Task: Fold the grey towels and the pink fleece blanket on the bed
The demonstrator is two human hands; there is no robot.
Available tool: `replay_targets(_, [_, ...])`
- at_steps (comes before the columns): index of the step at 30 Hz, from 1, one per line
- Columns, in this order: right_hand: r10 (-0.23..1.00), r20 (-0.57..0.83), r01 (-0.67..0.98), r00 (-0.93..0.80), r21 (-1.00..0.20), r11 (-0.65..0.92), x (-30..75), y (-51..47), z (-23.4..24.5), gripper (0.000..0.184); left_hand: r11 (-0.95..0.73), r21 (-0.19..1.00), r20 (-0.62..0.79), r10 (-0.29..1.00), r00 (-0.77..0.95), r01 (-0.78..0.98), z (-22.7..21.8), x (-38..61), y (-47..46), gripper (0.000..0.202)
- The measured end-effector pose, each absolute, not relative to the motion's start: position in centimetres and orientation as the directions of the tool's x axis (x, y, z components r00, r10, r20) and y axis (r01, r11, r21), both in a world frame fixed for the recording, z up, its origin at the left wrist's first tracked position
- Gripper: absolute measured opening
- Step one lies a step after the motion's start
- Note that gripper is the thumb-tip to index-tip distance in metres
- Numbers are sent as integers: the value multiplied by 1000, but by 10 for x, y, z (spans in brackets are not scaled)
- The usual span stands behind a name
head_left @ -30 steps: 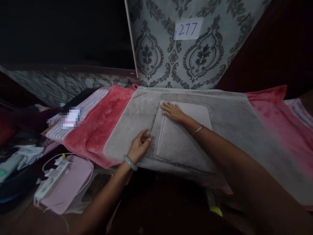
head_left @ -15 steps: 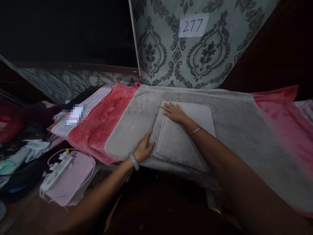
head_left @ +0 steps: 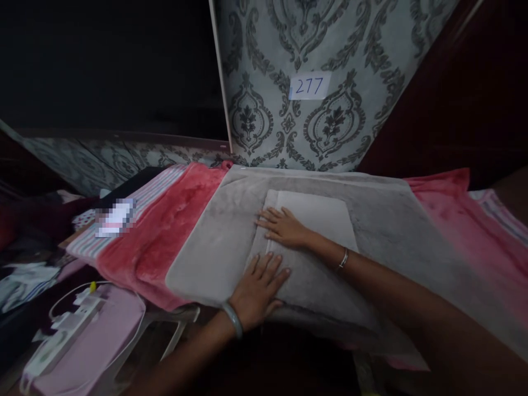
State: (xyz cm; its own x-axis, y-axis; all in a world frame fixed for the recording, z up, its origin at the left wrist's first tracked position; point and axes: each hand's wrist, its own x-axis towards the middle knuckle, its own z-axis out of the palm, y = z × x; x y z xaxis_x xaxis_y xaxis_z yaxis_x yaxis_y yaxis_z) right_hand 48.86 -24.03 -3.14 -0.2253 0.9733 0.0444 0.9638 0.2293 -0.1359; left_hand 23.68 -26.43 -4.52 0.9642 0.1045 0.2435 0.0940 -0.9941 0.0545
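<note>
A folded light-grey plush cloth (head_left: pixel 324 214) lies flat on a larger grey plush blanket (head_left: pixel 214 234). My right hand (head_left: pixel 286 226), a thin metal bangle on its wrist, rests palm down on the folded cloth near its upper left edge, fingers spread. Lower down, my left hand (head_left: pixel 259 291), wearing a pale bangle, lies over the cloth's near left corner with its fingers stretched out. Neither hand grips anything. Part of the cloth's right side is hidden under my right forearm.
Red-pink plush fabric (head_left: pixel 159 236) spreads left of the grey blanket, beside a striped cloth (head_left: pixel 88 247). A power strip (head_left: pixel 64 335) sits on a pink surface (head_left: pixel 111 324) at lower left. Behind are a dark television (head_left: pixel 111 71) and a patterned wall with a paper marked 277 (head_left: pixel 310 86).
My left hand has moved from beside the folded cloth's left edge onto its near corner, fingers now spread. My right hand has slid slightly toward me. The camera view has tilted up.
</note>
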Motion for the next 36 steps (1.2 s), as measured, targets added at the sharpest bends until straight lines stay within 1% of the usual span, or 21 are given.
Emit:
replay_targets(3, [976,28,965,-217,-141,219,500,-227,-31,56,-992,15,239,127,963,127,-64,234,-265,73])
replay_targets(8, [999,-22,983,-42,-178,37,537,-169,-27,53,-995,-8,278,90,956,96,-66,229,-260,74])
replay_targets(11, [999,-21,977,31,-208,-35,550,-145,-30,53,-996,-27,335,71,940,85,-66,229,-259,71])
replay_targets(15, [998,41,964,55,-263,-42,556,-138,-39,51,-996,-47,393,51,918,76,-69,230,-258,66])
replay_targets(18, [997,54,961,57,-272,-40,554,-139,-39,51,-997,-37,410,50,911,71,-70,231,-258,67])
replay_targets(21, [995,51,960,81,-274,-64,551,-139,-26,53,-997,-22,415,60,908,76,-70,232,-257,66])
replay_targets(23, [991,83,955,108,-284,-80,551,-145,-12,55,-997,-14,417,60,907,72,-70,232,-256,64])
replay_targets(25, [982,151,950,115,-304,-64,550,-163,2,56,-998,-5,421,58,905,67,-69,233,-256,62])
replay_targets(27, [972,217,944,90,-330,-13,544,-198,11,55,-998,7,428,59,902,62,-68,233,-256,60])
replay_targets(30, [971,232,943,58,-332,23,523,-278,7,57,-998,21,438,56,897,52,-68,234,-255,56])
replay_targets(33, [978,191,954,88,-298,-27,494,-366,-13,57,-999,17,437,49,898,46,-66,236,-255,54])
replay_targets(36, [958,182,929,223,-339,-151,475,-433,-41,55,-999,5,426,48,903,50,-65,238,-255,53])
